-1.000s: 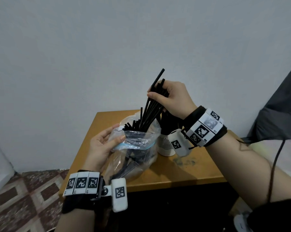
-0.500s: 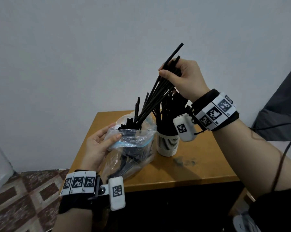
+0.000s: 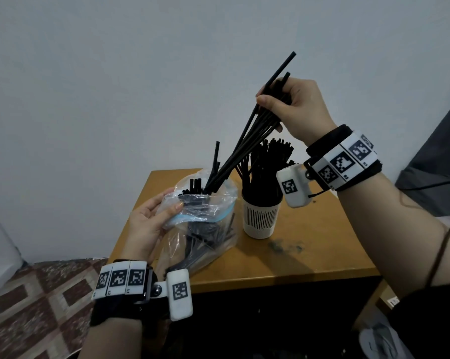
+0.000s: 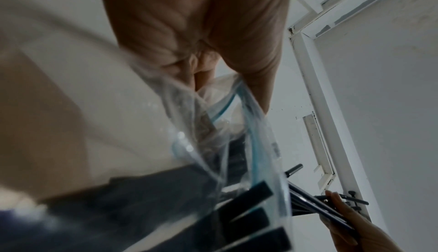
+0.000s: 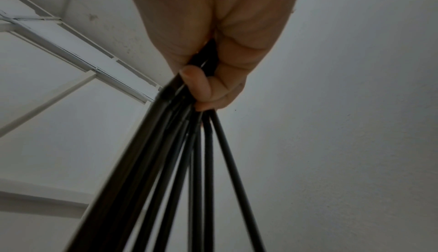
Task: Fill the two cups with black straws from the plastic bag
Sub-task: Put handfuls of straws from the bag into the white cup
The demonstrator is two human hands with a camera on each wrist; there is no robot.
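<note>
My right hand (image 3: pixel 283 104) grips a bundle of black straws (image 3: pixel 247 141) near their upper ends, high above the table; their lower ends still reach into the mouth of the clear plastic bag (image 3: pixel 205 218). The right wrist view shows fingers curled round the bundle of black straws (image 5: pixel 194 143). My left hand (image 3: pixel 154 218) pinches the bag's rim, thumb on the blue zip strip, as the clear plastic bag (image 4: pixel 237 124) shows in the left wrist view. More straws lie inside the bag. A white ribbed cup (image 3: pixel 260 216) beside the bag stands packed with straws. Only one cup is in view.
The small wooden table (image 3: pixel 309 250) has a dark smudge (image 3: pixel 283 247) near its front right. A pale wall stands close behind. Patterned floor (image 3: pixel 37 307) lies at the lower left, and dark fabric (image 3: pixel 438 151) hangs at the right.
My right hand has risen and moved right, drawing the straw bundle further out of the bag. The left hand has kept its hold on the bag's rim.
</note>
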